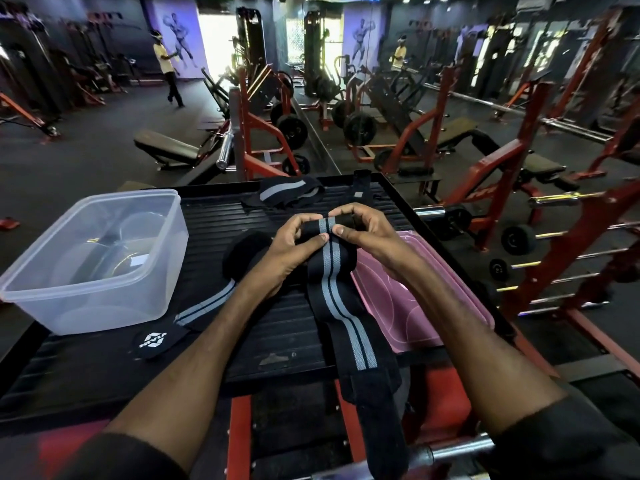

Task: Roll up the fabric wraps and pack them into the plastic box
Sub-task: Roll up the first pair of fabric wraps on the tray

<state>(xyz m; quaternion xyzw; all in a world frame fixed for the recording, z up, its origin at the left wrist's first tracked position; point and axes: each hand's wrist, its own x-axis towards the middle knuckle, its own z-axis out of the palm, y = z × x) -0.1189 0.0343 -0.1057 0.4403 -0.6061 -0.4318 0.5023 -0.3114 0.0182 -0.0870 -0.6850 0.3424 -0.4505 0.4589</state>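
- Left hand (287,251) and right hand (370,233) both pinch the rolled end of a striped wrap (341,296) at frame centre.
- The wrap's tail hangs over the near edge of the black platform (277,327).
- Plastic box (162,244) stands at left, well apart, holding no wraps.
- Risk: uneven thumb pressure may telescope or loosen the roll, and drag from the tail may skew it.

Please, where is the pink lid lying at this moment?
In the head view, the pink lid lies on the right side of the black platform, just right of the striped wrap and partly under the right forearm.
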